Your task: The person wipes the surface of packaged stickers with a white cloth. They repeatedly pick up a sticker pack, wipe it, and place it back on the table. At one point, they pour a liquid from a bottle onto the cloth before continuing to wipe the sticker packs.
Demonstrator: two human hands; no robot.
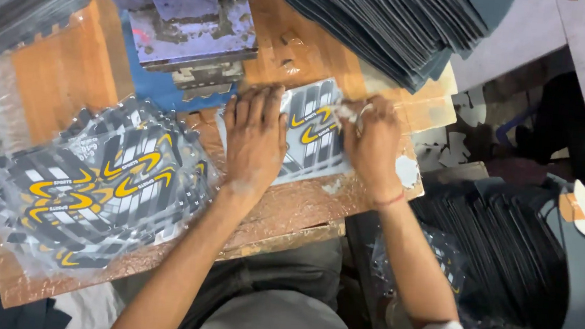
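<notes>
Workbench (303, 207) — worn orange wood, cluttered with sheet stacks (401, 27).

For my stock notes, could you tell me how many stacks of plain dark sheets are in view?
3: one stack top left, one fanned stack top centre-right, and one stack low on the right beside the wooden bench. More may lie outside the view.

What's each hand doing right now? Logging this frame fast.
Left hand: open, pressed flat on the printed sheet.
Right hand: closed, fingers pinching the printed sheet's upper edge.
</notes>
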